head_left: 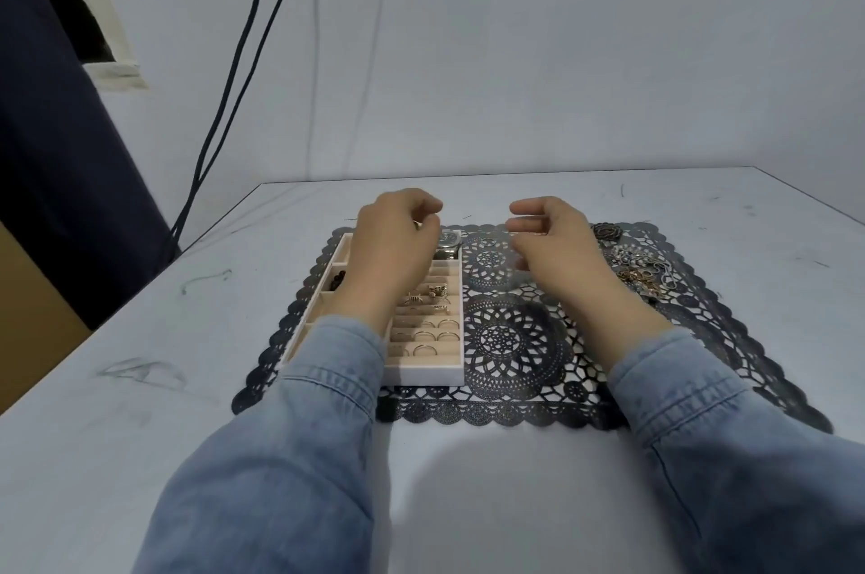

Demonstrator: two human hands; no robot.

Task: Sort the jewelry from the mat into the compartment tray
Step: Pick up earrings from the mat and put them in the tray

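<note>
A white compartment tray (423, 374) lies on the left part of a black lace mat (515, 339). Its ring slots hold several rings (433, 292), and a silver watch (447, 243) sits at its far end. My left hand (391, 255) hovers over the tray's far half with its fingers curled down; a small glint shows under the fingertips, too small to identify. My right hand (552, 246) hangs above the middle of the mat, fingers loosely curled, nothing visible in it. A pile of chains and other jewelry (641, 269) lies on the mat's right side.
The mat lies on a pale scuffed table (140, 386) against a wall. Small dark pieces (338, 279) sit in a left tray compartment. A dark round ornament (606, 231) lies at the mat's far right. Black cables (224, 105) hang at the back left.
</note>
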